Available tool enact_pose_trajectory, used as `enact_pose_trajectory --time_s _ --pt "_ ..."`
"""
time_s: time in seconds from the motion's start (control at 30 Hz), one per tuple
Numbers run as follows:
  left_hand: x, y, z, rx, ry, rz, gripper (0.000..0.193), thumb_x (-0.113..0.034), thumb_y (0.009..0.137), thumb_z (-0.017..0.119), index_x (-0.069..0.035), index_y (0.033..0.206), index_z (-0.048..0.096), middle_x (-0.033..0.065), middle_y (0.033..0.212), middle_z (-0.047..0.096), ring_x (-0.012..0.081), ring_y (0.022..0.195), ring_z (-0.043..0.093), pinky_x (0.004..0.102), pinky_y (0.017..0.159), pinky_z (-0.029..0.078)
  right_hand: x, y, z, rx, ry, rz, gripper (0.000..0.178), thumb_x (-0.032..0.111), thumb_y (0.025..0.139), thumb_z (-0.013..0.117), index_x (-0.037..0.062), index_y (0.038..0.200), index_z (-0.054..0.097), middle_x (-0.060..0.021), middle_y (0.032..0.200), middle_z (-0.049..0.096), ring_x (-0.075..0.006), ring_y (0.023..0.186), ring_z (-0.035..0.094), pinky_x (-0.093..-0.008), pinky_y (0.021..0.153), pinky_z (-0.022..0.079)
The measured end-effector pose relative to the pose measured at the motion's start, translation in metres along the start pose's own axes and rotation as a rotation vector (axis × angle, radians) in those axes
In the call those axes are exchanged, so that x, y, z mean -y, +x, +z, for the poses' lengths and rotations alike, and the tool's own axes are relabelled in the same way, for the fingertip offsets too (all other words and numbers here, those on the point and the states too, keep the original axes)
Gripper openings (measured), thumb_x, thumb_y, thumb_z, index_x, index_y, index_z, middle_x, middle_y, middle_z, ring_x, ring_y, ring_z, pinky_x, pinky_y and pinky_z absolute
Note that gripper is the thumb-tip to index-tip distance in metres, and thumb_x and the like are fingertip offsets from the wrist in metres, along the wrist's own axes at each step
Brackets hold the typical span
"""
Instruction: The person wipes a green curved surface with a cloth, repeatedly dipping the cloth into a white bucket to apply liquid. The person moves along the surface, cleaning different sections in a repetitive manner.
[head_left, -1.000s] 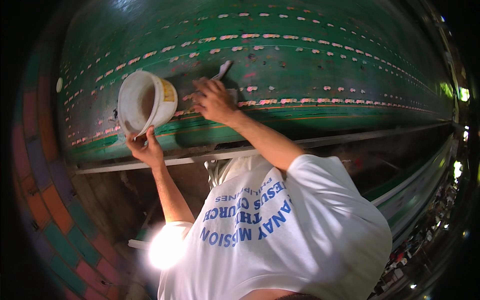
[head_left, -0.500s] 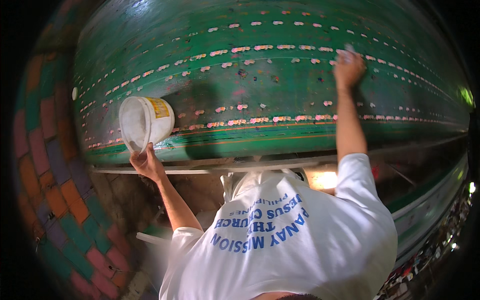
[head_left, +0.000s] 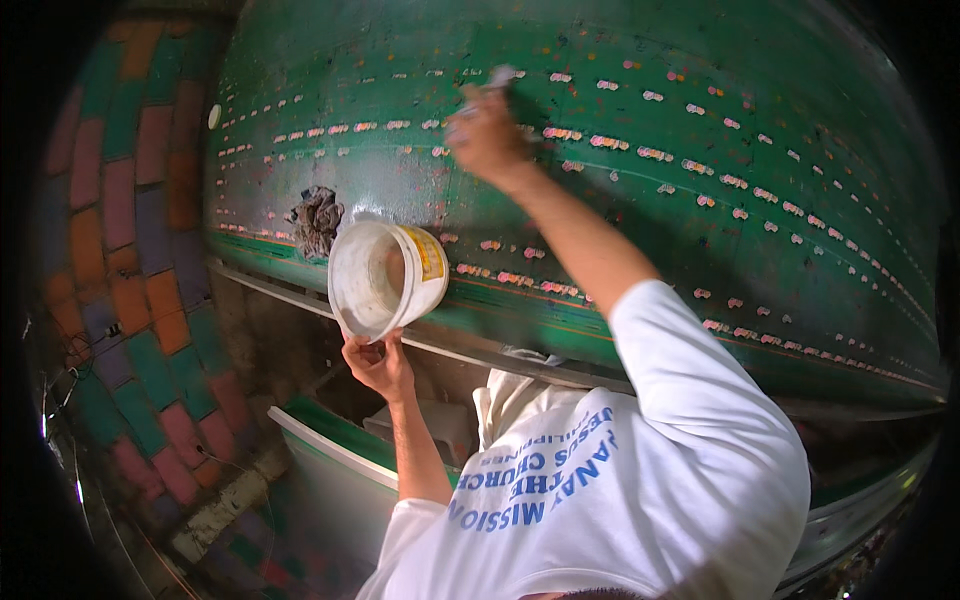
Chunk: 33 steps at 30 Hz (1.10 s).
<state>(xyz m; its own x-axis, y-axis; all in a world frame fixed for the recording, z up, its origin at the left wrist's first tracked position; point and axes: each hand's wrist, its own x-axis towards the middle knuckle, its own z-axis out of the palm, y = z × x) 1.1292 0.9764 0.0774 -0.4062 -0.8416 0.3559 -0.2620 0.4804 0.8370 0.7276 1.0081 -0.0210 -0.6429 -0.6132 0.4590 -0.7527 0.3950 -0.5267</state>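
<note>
My left hand (head_left: 382,367) grips the lower rim of a white plastic bucket (head_left: 424,290) with a yellow label. The bucket is tilted, its mouth turned to the left, over the near edge of a long green table (head_left: 400,190). Farther out, my right hand (head_left: 488,138) reaches across the tabletop, closed and blurred by motion. Something pale shows at its fingertips, too smeared to name. Rows of small pink-and-white printed marks (head_left: 655,154) run along the green surface around this hand. Just left of the bucket lies a crumpled grey rag (head_left: 316,221).
A pale rail (head_left: 275,290) follows the table's near edge, close to my body. Brick-patterned flooring (head_left: 150,330) in several colours lies on the left. Another green surface with a white edge (head_left: 335,440) stands below my left forearm. A small white disc (head_left: 214,117) sits at the table's left end.
My right hand has swept left across the tabletop. The view has turned, and the bucket now appears farther right, still in my left hand. The grey rag has come into sight.
</note>
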Motion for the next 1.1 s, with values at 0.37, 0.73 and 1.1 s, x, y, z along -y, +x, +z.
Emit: enact_pose_trajectory --time_s 0.37,0.73,1.1 --pt "0.042 0.016 0.002 0.088 -0.088 -0.055 0.043 -0.007 0.098 0.081 -0.007 0.118 0.044 0.0079 0.104 0.063 0.0155 0.089 0.069 0.0276 0.081 0.056 -0.043 0.045 0.027 -0.190 0.100 0.104 0.013 0.017 0.092 0.069 0.0125 0.099 0.080 -0.0164 0.118 0.073 -0.0358 0.116 0.069 -0.0500 0.102 0.056" --pt "0.087 0.079 0.034 0.120 -0.148 0.008 0.050 -0.005 0.092 0.085 -0.006 0.122 0.045 0.0045 0.114 0.050 0.0148 0.094 0.057 0.0306 0.079 0.050 -0.316 -0.170 -0.320 -0.473 -0.614 0.833 0.042 0.044 0.096 0.076 0.0099 0.120 0.081 -0.0194 0.123 0.077 -0.0386 0.117 0.072 -0.0485 0.101 0.057" --pt "0.063 0.092 0.037 0.235 -0.168 0.075 0.060 -0.025 0.088 0.095 -0.007 0.116 0.045 0.0204 0.141 0.053 0.0235 0.116 0.062 0.0329 0.094 0.052 -0.274 -0.005 -0.179 -0.390 -0.455 0.697 0.047 0.049 0.093 0.077 0.0124 0.121 0.081 -0.0144 0.124 0.077 -0.0350 0.115 0.073 -0.0465 0.100 0.056"
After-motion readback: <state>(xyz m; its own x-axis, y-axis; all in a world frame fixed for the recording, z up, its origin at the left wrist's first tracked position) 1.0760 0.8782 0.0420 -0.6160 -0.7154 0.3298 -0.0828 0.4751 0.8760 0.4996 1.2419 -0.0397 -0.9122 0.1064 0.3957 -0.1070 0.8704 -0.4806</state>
